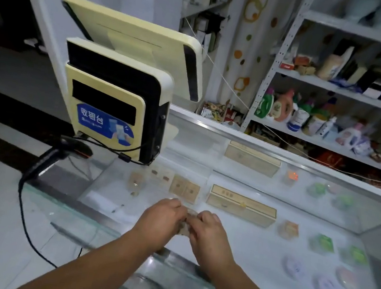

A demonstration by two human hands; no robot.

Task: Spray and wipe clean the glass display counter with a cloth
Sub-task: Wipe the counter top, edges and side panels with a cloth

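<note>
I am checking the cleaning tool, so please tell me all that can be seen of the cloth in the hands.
The cloth is a small, crumpled, pale beige-grey wad, mostly hidden. The left hand and right hand pinch it between them over the glass display counter, near its front edge. Whether it touches the glass cannot be told.

Left of centre, the cash register [117, 97] is cream-yellow with black screen panels and a blue sticker [104, 124] lettered in white, with a black barcode scanner [71, 148] and black cable [20, 189] at its foot. The curtain [249, 41] at upper centre is white with orange-yellow rings and brown dots, beside white shelving [342, 91] holding green, salmon-pink and white bottles [285, 105]. Under the clear glass surface [254, 252] lie tan boxes [242, 206], green packets [322, 244] and pale pink and lilac round packs [324, 284]; the cloth [187, 220] at lower centre is pale beige.
</note>
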